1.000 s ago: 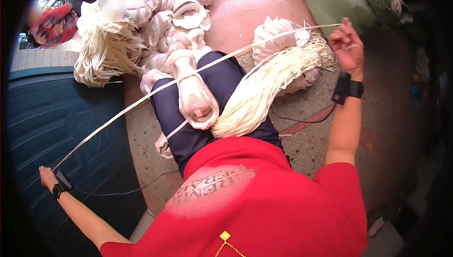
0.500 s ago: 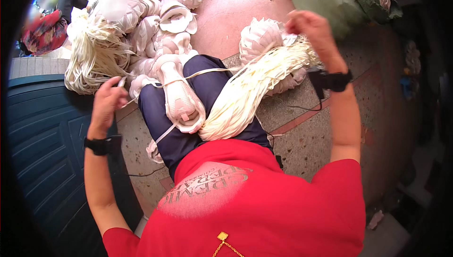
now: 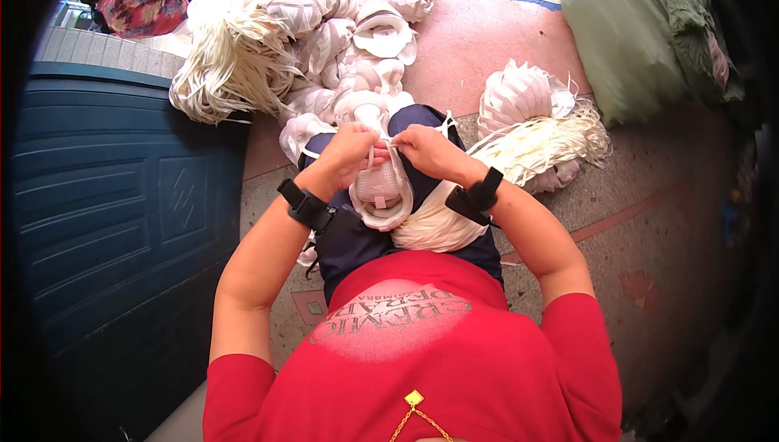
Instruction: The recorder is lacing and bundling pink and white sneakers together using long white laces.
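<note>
A pale pink shoe upper (image 3: 381, 189) rests lengthwise between my thighs, its heel opening toward me. Both of my hands meet over its laced front. With fingers curled in a pinch, my left hand (image 3: 349, 154) grips a white shoelace (image 3: 372, 152) that hangs down at the upper's left side. My right hand (image 3: 426, 150) is closed on the same lace at the right side, thumb and fingertips together. The hands hide part of the eyelets. A thick bundle of cream laces (image 3: 438, 227) lies across my right thigh and spreads outward to the right.
Several pink shoe uppers (image 3: 329, 44) are heaped beyond my knees, with another lace bundle (image 3: 235, 60) on their left. A wrapped pink bundle (image 3: 523, 97) sits at the right. There are a dark blue panelled door (image 3: 122, 198), a green sack (image 3: 633, 36) and a seated person (image 3: 142, 4).
My hands, spread wide with the lace drawn out between them, have come together over the shoe upper. The view has shifted, moving the scene rightward in the picture.
</note>
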`<state>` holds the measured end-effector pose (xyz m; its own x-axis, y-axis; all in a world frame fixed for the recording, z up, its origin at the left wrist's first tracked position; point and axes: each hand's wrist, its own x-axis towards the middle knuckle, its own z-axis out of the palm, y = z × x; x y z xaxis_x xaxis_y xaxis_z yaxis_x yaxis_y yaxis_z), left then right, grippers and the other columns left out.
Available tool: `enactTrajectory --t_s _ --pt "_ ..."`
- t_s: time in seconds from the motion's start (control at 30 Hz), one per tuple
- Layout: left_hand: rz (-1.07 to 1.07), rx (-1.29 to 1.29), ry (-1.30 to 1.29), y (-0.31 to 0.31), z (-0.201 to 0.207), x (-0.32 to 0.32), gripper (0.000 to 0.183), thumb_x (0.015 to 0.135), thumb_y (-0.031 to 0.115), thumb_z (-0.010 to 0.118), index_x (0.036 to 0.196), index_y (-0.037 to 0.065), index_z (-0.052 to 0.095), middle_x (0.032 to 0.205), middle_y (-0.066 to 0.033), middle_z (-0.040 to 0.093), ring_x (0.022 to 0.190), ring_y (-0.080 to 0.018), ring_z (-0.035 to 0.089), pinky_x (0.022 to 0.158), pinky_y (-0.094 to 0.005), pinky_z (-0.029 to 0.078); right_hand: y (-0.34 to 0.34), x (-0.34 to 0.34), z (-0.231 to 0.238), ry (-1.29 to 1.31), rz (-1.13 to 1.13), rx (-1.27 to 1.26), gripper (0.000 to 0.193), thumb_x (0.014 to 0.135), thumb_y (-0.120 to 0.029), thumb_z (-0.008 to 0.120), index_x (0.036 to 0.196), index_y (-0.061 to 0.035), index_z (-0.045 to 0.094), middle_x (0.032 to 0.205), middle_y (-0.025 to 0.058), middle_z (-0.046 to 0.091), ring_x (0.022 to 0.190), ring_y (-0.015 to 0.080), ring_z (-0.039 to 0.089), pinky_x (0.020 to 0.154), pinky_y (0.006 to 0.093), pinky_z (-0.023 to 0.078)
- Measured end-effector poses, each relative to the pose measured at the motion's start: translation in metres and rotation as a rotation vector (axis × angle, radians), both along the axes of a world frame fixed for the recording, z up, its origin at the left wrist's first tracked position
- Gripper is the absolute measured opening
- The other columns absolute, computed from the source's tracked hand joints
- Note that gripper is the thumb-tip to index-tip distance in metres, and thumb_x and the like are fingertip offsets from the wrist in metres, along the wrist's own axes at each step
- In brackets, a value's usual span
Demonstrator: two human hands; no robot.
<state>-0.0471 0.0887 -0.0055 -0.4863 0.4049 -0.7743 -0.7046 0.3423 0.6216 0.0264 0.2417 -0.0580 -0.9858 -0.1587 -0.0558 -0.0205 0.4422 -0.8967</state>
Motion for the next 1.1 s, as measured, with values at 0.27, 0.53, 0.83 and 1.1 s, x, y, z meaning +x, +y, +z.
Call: enactTrajectory --t_s 0.27,0.53,0.83,1.1 --pt "0.261 0.123 0.144 0.004 -0.013 0.027 0.017 0.085 0.010 0.046 0.097 -0.003 0.046 0.093 -0.0129 0.055 0.083 -0.0167 0.056 0.075 -0.0259 0.046 0.002 -0.018 -0.002 -0.041 -0.014 0.340 0.021 0.077 -0.015 0.048 0.075 0.0010 0.062 0.073 0.0220 0.059 0.072 0.0351 0.059 0.065 0.0404 0.046" --pt "0.271 0.141 0.169 0.000 -0.016 0.031 0.015 0.086 0.009 0.045 0.096 -0.002 0.047 0.093 -0.0100 0.056 0.083 -0.0148 0.056 0.074 -0.0235 0.046 -0.006 -0.028 -0.005 0.020 0.082 0.560 0.017 0.073 -0.013 0.047 0.070 -0.0030 0.060 0.067 0.0179 0.058 0.068 0.0330 0.058 0.061 0.0412 0.046" --pt "0.099 -0.066 0.486 -0.005 -0.015 0.030 0.016 0.087 0.010 0.044 0.099 0.000 0.045 0.088 -0.0100 0.057 0.069 -0.0131 0.058 0.056 -0.0243 0.048 -0.013 -0.028 -0.008 0.112 -0.151 0.300 0.013 0.072 -0.015 0.053 0.067 -0.0051 0.059 0.069 0.0160 0.059 0.071 0.0331 0.058 0.062 0.0425 0.045" --pt "-0.424 -0.412 1.049 -0.020 -0.012 0.019 0.025 0.078 0.009 0.045 0.098 0.005 0.061 0.067 -0.0160 0.060 0.062 -0.0242 0.061 0.058 -0.0320 0.047 -0.016 -0.012 0.014 0.132 0.054 0.661 0.030 0.075 -0.031 0.056 0.082 -0.0028 0.061 0.085 0.0180 0.059 0.088 0.0295 0.056 0.075 0.0416 0.043"
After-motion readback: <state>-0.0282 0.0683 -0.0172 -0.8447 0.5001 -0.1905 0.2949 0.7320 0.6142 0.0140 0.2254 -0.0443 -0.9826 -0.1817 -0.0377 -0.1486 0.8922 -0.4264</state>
